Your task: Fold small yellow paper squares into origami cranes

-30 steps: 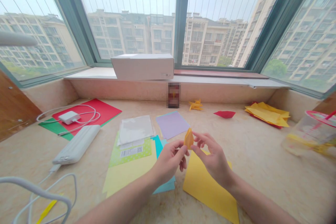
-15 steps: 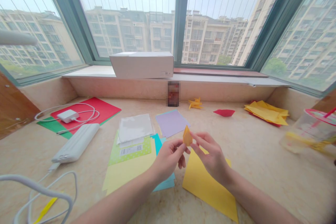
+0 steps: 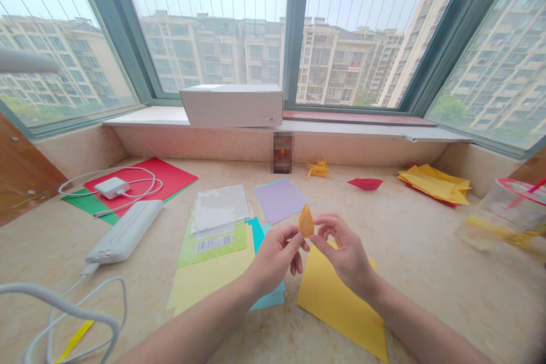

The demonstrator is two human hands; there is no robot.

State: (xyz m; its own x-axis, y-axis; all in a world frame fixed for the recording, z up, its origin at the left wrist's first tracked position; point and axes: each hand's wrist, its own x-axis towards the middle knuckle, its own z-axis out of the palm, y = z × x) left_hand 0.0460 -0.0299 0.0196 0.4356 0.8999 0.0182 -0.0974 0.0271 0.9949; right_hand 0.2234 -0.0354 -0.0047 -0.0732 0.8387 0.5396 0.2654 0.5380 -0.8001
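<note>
A small folded orange paper piece (image 3: 306, 220) is held up above the stone counter, pinched from both sides. My left hand (image 3: 275, 259) grips its lower left edge with thumb and fingers closed. My right hand (image 3: 344, 253) pinches its right side, the other fingers curled. Under my right hand lies a flat orange-yellow sheet (image 3: 341, 307). Beneath my left hand are a pale yellow sheet (image 3: 209, 281) and a teal sheet (image 3: 267, 298).
A lilac sheet (image 3: 279, 199), a clear packet (image 3: 219, 209), a white power bank (image 3: 125, 231) with cables, a charger on red paper (image 3: 111, 186), folded paper pieces (image 3: 318, 169), a yellow paper stack (image 3: 435, 183), a plastic cup (image 3: 505, 216) at the right, a white box (image 3: 232, 104) on the sill.
Both hands and the folded piece rose slightly and stayed together; the fingers shifted a little on the paper. Nothing else moved.
</note>
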